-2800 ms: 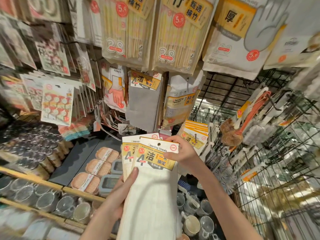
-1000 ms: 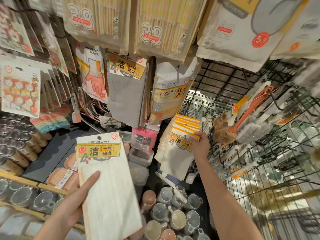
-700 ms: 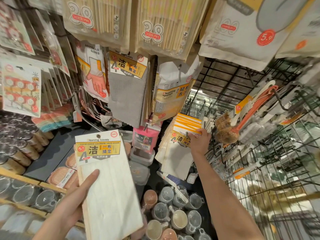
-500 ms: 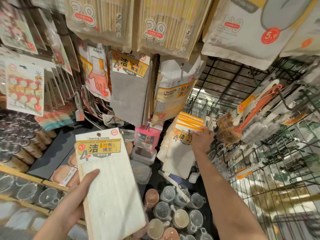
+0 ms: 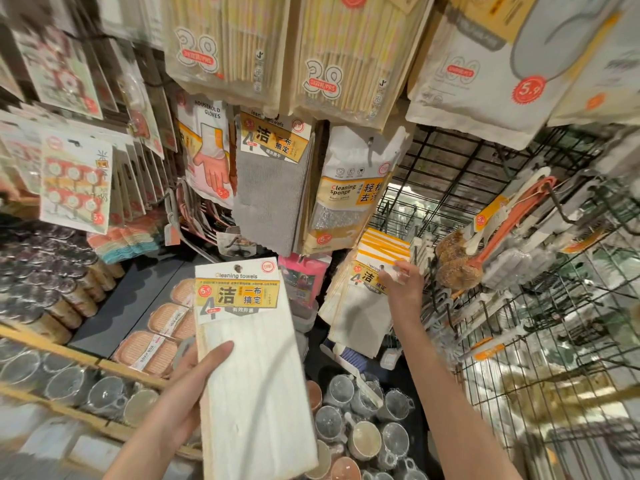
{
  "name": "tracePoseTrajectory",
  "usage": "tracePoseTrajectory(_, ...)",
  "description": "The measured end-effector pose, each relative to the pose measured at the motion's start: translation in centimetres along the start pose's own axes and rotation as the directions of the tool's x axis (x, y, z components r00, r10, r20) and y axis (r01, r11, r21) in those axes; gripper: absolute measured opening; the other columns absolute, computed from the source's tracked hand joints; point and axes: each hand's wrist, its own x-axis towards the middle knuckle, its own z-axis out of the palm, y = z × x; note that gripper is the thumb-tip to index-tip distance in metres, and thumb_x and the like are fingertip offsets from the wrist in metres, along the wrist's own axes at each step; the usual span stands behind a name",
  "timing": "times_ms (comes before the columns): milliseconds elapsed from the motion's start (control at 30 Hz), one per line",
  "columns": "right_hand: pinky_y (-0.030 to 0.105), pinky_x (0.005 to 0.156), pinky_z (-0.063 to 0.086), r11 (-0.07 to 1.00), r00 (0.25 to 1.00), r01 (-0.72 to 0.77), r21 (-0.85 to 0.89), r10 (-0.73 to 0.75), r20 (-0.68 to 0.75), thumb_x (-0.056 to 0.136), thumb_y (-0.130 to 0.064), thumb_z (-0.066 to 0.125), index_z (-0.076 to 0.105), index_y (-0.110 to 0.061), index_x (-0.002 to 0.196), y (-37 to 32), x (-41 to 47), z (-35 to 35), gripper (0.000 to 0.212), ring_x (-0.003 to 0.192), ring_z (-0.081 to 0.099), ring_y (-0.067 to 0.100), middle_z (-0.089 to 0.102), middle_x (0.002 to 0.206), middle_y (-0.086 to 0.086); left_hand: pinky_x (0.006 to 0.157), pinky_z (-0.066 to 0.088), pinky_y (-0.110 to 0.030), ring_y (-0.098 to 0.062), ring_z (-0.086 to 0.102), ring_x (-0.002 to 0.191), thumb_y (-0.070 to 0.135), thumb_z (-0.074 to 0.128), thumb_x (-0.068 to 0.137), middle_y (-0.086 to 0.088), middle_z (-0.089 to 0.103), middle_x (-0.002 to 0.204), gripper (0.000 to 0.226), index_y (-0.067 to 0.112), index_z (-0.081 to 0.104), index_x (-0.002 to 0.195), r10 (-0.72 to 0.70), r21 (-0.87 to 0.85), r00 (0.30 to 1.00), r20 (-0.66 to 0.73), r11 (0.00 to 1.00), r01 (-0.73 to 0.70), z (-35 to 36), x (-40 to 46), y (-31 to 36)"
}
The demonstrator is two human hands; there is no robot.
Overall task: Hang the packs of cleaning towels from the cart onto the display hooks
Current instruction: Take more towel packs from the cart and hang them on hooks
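One white cleaning-towel pack point(image 5: 252, 368) in your left hand point(image 5: 187, 393), thumb pinching its face. Your right hand point(image 5: 403, 289) pinches front pack's header in hanging stack point(image 5: 363, 296), count unclear. Since earlier: two held packs, now one.

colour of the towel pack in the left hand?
Cream-white cloth with a yellow label band, held by the left hand: the towel pack, head view.

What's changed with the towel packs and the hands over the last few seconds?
The right hand took one towel pack from the left hand's stack and carried it right to the hanging packs, where it now pinches the front header. The left hand holds the remaining pack, lower and further left.
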Motion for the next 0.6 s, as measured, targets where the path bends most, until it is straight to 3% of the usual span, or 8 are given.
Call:
tracePoseTrajectory(133, 0.04, 0.091, 0.047, 0.999, 0.975, 0.049, -0.002, -0.048, 0.216, 0.086, -0.015, 0.066, 0.06, -0.018, 0.1, -3.3, -3.6, 1.0, 0.015, 0.105, 0.055, 0.023, 0.056, 0.11, 0.004, 0.064, 0.059, -0.036, -0.029, 0.073, 0.091, 0.017, 0.072, 0.072, -0.01, 0.074, 0.107, 0.045, 0.02, 0.064, 0.117, -0.012, -0.016, 0.999, 0.046, 1.0, 0.013, 0.7, -0.5, -0.1)
tracePoseTrajectory(233, 0.024, 0.077, 0.046, 0.989, 0.924, 0.137, 0.05, -0.146, 0.354, 0.085, -0.013, 0.066, 0.062, -0.03, 0.093, -6.3, -6.2, 2.0, 0.02, 0.089, 0.06, 0.011, 0.06, 0.1, -0.001, 0.057, 0.058, -0.032, -0.028, 0.073, 0.086, 0.015, 0.074, 0.068, -0.009, 0.075, 0.102, 0.047, 0.02, 0.064, 0.113, 0.002, -0.013, 0.998, 0.068, 1.0, -0.001, 1.2, -0.9, -0.1)
tracePoseTrajectory(300, 0.014, 0.076, 0.047, 0.964, 0.858, 0.261, 0.057, -0.259, 0.444, 0.085, -0.011, 0.067, 0.061, -0.034, 0.098, -7.6, -7.7, 2.5, 0.027, 0.088, 0.06, -0.002, 0.061, 0.104, -0.004, 0.055, 0.058, -0.031, -0.025, 0.074, 0.081, 0.015, 0.076, 0.063, -0.004, 0.076, 0.096, 0.049, 0.02, 0.064, 0.111, 0.014, 0.003, 0.998, 0.065, 1.0, -0.014, 1.5, -1.2, -0.3)
tracePoseTrajectory(400, 0.021, 0.087, 0.049, 0.956, 0.747, 0.292, -0.018, -0.216, 0.628, 0.082, -0.018, 0.071, 0.059, -0.023, 0.119, -8.7, -9.2, 3.3, 0.039, 0.102, 0.056, -0.003, 0.056, 0.112, -0.011, 0.061, 0.059, -0.033, -0.028, 0.073, 0.088, 0.014, 0.078, 0.062, -0.006, 0.076, 0.1, 0.055, 0.019, 0.063, 0.115, 0.006, 0.021, 0.995, 0.098, 1.0, -0.008, 1.9, -1.7, -0.3)
tracePoseTrajectory(500, 0.023, 0.093, 0.035, 0.848, 0.713, 0.48, -0.223, -0.229, 0.662, 0.078, -0.023, 0.074, 0.056, -0.022, 0.126, -8.7, -10.0, 3.8, 0.052, 0.113, 0.046, 0.012, 0.052, 0.117, -0.007, 0.064, 0.06, -0.034, -0.031, 0.073, 0.09, 0.01, 0.078, 0.066, -0.011, 0.075, 0.103, 0.051, 0.017, 0.064, 0.115, 0.015, 0.025, 0.994, 0.104, 1.0, -0.017, 1.9, -2.0, -0.3)
tracePoseTrajectory(600, 0.021, 0.085, 0.029, 0.819, 0.749, 0.504, -0.273, -0.258, 0.611, 0.073, -0.02, 0.077, 0.058, -0.024, 0.122, -8.8, -10.5, 3.7, 0.052, 0.107, 0.041, 0.014, 0.048, 0.111, -0.004, 0.061, 0.06, -0.033, -0.031, 0.073, 0.088, 0.005, 0.076, 0.071, -0.013, 0.075, 0.1, 0.045, 0.015, 0.064, 0.113, 0.018, 0.02, 0.995, 0.094, 1.0, -0.02, 1.8, -2.3, -0.4)
